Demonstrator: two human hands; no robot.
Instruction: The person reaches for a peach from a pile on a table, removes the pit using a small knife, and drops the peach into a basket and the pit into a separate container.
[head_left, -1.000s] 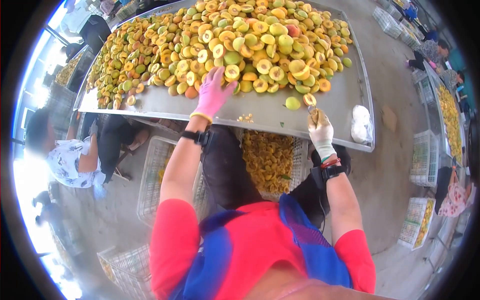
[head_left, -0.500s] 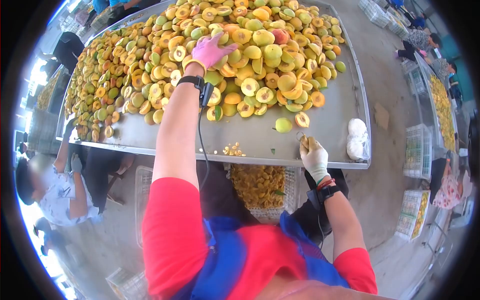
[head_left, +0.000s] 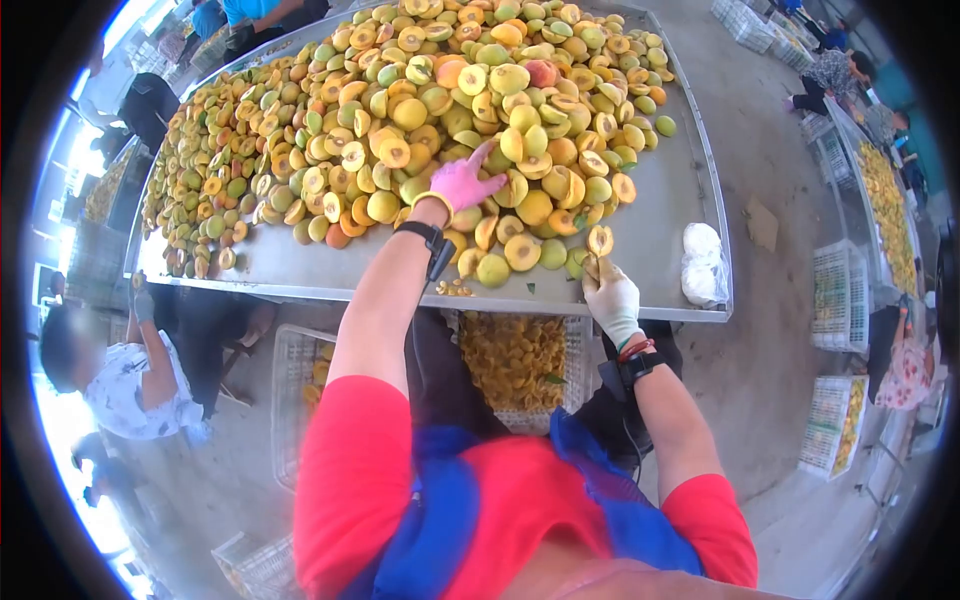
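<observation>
Bare metal (head_left: pixel 675 225) is left open right of the fruit heap (head_left: pixel 520 110); its edge is blocked by the white bundle (head_left: pixel 704 265).

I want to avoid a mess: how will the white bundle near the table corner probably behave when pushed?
The white bundle will probably give under the fingers, since it looks creased and lumpy. Its shiny, plastic-like wrap may let it slide on the smooth metal table. Rolling seems less likely, because its shape is uneven.

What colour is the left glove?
Pink, with a yellow cuff; clearest in the head view.
</observation>
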